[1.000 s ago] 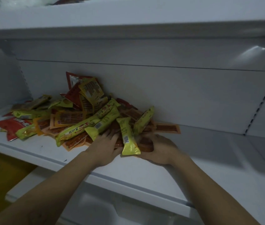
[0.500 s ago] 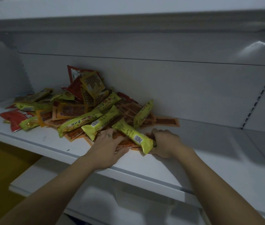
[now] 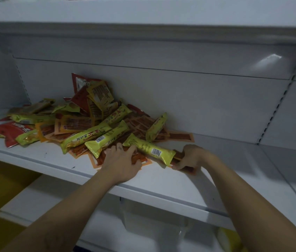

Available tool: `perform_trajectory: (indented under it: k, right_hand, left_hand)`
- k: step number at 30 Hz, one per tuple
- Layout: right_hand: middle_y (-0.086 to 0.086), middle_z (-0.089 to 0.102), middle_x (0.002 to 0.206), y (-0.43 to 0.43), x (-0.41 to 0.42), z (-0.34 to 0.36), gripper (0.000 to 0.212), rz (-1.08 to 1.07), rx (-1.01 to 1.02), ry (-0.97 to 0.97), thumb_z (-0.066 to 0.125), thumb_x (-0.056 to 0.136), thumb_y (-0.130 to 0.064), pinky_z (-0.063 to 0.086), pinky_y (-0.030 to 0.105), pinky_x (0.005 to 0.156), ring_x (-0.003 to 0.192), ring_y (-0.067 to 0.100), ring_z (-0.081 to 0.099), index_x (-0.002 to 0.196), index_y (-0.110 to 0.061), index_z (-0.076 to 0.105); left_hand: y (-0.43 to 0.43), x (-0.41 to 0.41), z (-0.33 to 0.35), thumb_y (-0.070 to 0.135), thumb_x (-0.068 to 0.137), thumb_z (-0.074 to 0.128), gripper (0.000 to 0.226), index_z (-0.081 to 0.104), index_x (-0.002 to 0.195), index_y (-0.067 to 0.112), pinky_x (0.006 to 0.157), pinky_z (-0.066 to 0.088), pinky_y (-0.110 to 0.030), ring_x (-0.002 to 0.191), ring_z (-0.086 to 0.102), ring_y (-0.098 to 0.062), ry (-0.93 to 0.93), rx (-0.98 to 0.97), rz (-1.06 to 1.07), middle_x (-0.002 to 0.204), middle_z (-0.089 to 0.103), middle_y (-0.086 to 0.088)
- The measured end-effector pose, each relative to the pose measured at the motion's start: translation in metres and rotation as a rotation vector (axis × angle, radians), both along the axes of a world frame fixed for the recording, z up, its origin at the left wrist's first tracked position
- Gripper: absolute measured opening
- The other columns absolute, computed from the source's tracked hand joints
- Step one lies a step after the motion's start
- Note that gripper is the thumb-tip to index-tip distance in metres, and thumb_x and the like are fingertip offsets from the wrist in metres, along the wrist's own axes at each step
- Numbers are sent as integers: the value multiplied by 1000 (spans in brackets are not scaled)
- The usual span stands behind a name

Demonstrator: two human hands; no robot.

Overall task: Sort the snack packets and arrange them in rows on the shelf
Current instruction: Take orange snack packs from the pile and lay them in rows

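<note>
Snack packets (image 3: 89, 124) lie heaped at the back of the shelf (image 3: 161, 184), yellow, orange and red mixed. My left hand (image 3: 120, 161) rests flat, fingers straight, on some orange packets (image 3: 140, 159) at the heap's near edge; my right hand (image 3: 190, 158) pinches their other end, and a yellow packet (image 3: 150, 149) lies across them between my hands.

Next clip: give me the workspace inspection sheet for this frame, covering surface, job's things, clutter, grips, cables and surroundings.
Surface: white shelf, dimly lit.
Job's things: snack packets in one unsorted heap against the back panel; no rows yet. A long yellow packet lies across flat orange packets at the front.
Clutter: nothing seen.
Grips: left hand rests on the flat orange packets; right hand pinches an orange packet at its edge.
Cables: nothing seen.
Surroundings: upper shelf above, lower shelf below.
</note>
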State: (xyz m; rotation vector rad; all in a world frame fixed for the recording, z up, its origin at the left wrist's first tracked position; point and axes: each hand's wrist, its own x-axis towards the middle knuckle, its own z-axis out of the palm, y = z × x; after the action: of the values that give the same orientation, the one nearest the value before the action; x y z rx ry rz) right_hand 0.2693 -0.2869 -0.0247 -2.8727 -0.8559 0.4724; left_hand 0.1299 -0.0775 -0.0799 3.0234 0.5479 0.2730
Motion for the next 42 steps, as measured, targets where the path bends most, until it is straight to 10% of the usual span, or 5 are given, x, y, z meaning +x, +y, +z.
perform_trajectory:
  k: [3,17,25,32,42]
  right_hand:
    - [6,56,93,-9,1,-3,57,0,-14,-27,78,69,-58,42,26,68,95,25,59,93,-11,58]
    - [2,63,67,-22,-11,-17,25,-221,169,-59,76,74,-31,49,25,61,70,21,67,70,-15,57]
    - [14,65,103,-22,-16,-20,37,-423,587,-251,63,87,-40,37,29,67,96,34,63,98,-13,41]
    - [-20,48,79,22,-48,3,67,-159,731,-184,81,60,-63,38,20,52,67,1,46,98,-27,39]
    - [-2,64,98,27,-48,-25,52,-200,715,-237,68,70,-54,37,29,64,92,27,65,104,-27,40]
  left_hand:
    - [2,3,-2,63,91,28,49,36,127,31,91,38,-43,102,45,-33,-16,83,4,117,47,-18]
    - [-5,1,-1,66,89,44,49,43,129,39,77,37,-38,98,58,-32,-111,-51,-72,118,51,-10]
    - [-4,-1,-1,55,91,53,45,48,131,35,77,45,-37,97,56,-27,-239,-79,-173,108,53,-5]
    - [-3,12,1,52,92,53,47,43,133,31,72,41,-33,96,57,-28,-206,-105,-148,119,48,-8]
    - [1,19,5,49,97,49,51,36,141,27,86,46,-39,111,55,-29,-205,-128,-184,124,53,-9]
